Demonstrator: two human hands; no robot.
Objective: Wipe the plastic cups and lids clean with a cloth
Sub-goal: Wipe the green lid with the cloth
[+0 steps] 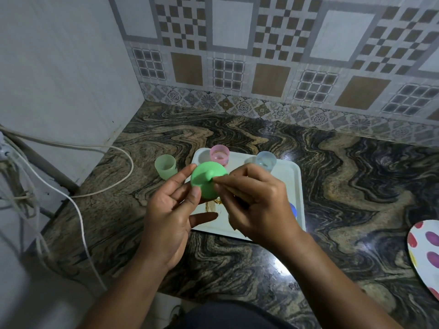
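A green lid (206, 181) with a small knob is held above the white tray (294, 186). My left hand (171, 217) grips it from the left, thumb on its lower edge. My right hand (254, 203) pinches the knob with thumb and forefinger. A green cup (165, 166) stands on the counter left of the tray. On the tray's far side stand a pink cup (219, 155) and a pale blue cup (266, 160). A blue lid (293, 210) shows partly behind my right hand. No cloth is visible.
A brown stain (211, 206) marks the tray under the lid. White cables (78, 186) run along the counter's left edge. A spotted plate (425, 252) lies at the right edge. Tiled walls close the counter at the back and left.
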